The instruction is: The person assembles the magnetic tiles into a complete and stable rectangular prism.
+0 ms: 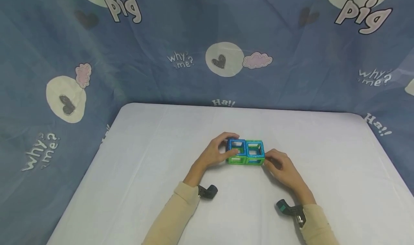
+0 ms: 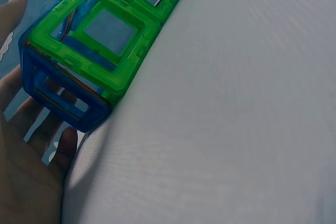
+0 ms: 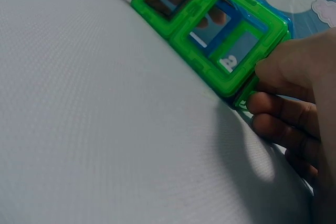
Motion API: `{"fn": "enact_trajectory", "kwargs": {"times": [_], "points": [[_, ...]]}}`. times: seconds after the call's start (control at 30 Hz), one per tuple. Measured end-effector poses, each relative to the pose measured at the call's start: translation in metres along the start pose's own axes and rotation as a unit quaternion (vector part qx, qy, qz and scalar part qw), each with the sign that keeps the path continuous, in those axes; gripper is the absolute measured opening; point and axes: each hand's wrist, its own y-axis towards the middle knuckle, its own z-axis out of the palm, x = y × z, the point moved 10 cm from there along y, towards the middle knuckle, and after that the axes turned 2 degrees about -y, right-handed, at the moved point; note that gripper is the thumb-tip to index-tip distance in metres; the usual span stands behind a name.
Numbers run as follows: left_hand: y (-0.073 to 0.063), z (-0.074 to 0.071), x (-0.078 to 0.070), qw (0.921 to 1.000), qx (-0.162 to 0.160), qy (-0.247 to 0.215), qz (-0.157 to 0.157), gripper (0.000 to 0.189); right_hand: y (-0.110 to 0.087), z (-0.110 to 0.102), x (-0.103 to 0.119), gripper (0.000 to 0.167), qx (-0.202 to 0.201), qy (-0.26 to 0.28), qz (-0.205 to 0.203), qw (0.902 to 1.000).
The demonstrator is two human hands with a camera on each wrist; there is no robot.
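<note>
Two joined cubes of magnetic tiles (image 1: 246, 152) stand side by side on the white table, with blue square frames on top and green ones along the near side. My left hand (image 1: 213, 153) holds the left cube, its thumb over the top and its fingers round the far side. In the left wrist view a blue tile (image 2: 63, 108) closes that cube's left end. At the other end, my right hand (image 1: 283, 167) pinches the right cube's edge between thumb and curled fingers. A green tile (image 3: 244, 98) shows at those fingertips in the right wrist view.
The white tabletop (image 1: 136, 202) extends around both hands. A blue printed cloth (image 1: 145, 72) hangs behind the table and along its sides. Dark wrist cameras sit at the left cuff (image 1: 208, 192) and the right cuff (image 1: 288, 208).
</note>
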Motion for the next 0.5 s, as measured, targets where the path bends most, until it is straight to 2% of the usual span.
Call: {"fn": "enact_trajectory", "kwargs": {"times": [0.17, 0.27, 0.4, 0.5], "points": [[0.0, 0.001, 0.005, 0.9999, 0.004, 0.002, -0.012, 0.045, 0.0, -0.006, 0.021, 0.018, -0.003, 0.011, -0.008, 0.9999], [0.0, 0.001, 0.006, 0.9998, 0.006, 0.006, -0.016, 0.051, 0.001, -0.01, 0.032, 0.016, -0.003, 0.012, -0.008, 0.9999], [0.001, 0.0, 0.005, 0.9999, 0.002, 0.004, -0.012, 0.059, 0.002, -0.012, 0.035, 0.016, -0.004, 0.011, -0.006, 0.9999], [0.002, 0.0, 0.005, 1.0, 0.002, 0.006, -0.006, 0.055, 0.001, -0.013, 0.033, 0.016, -0.007, 0.011, 0.0, 0.9999]]}}
